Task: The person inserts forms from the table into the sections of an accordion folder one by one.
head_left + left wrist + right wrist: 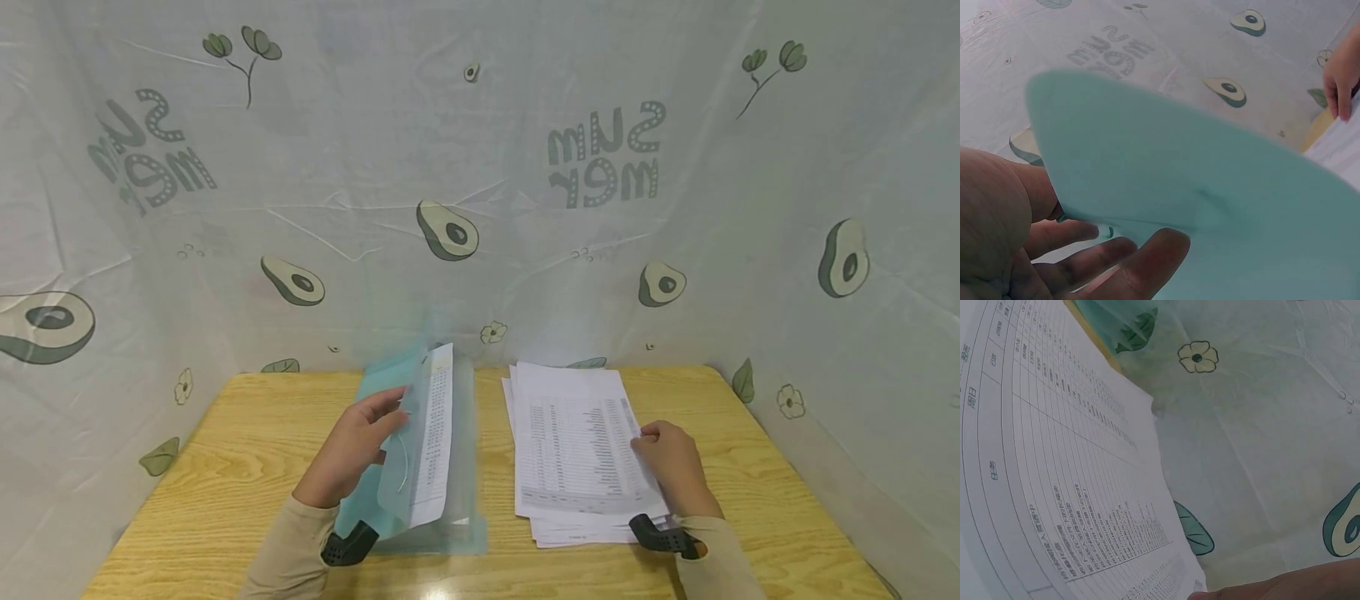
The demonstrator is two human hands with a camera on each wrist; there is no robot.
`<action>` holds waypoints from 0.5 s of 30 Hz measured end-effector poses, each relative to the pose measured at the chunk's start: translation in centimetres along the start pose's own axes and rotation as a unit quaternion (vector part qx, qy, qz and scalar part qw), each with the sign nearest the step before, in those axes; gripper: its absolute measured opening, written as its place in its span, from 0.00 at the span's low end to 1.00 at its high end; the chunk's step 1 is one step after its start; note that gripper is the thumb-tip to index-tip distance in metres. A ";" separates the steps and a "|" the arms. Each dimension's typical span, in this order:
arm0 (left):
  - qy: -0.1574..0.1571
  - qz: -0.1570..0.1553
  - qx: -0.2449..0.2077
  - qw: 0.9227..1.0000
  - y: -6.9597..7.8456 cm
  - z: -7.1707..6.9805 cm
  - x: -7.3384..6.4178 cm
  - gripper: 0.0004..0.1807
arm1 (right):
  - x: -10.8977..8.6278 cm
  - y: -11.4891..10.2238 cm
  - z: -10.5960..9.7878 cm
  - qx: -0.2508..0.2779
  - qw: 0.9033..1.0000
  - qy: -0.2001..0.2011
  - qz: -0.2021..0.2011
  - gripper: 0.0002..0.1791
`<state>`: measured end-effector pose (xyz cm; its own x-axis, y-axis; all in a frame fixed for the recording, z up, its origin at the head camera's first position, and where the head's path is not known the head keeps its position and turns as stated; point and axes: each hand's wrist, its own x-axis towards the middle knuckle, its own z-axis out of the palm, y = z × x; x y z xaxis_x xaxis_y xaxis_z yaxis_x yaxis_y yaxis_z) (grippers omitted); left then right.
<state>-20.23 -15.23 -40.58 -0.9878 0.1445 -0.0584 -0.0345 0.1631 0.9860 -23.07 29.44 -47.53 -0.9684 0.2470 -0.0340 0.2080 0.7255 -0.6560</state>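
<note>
A translucent teal document folder lies opened on the table, its flap raised and a printed sheet standing inside it. My left hand holds the raised flap at its left side; in the left wrist view the teal plastic passes between thumb and fingers. A thin white string shows on the flap. To the right lies a loose stack of printed papers, its edges unevenly aligned. At the right edge of that stack, my right hand pinches the top sheet. The right wrist view shows the sheet's printed table close up.
The wooden table has rounded far corners. A pale curtain printed with avocados and leaves surrounds it at the back and sides. A black wrist strap sits on each wrist.
</note>
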 end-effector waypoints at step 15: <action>0.004 -0.006 0.006 1.000 0.1 0.0 -0.1 0.26 | -0.2 -0.7 -0.3 -0.013 0.998 0.052 -0.042 0.14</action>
<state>-20.15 -15.25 -40.47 -0.9886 0.1344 -0.0685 -0.0442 0.1763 0.9833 -22.98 29.10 -46.84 -0.9632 0.2496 0.0993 0.1321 0.7620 -0.6340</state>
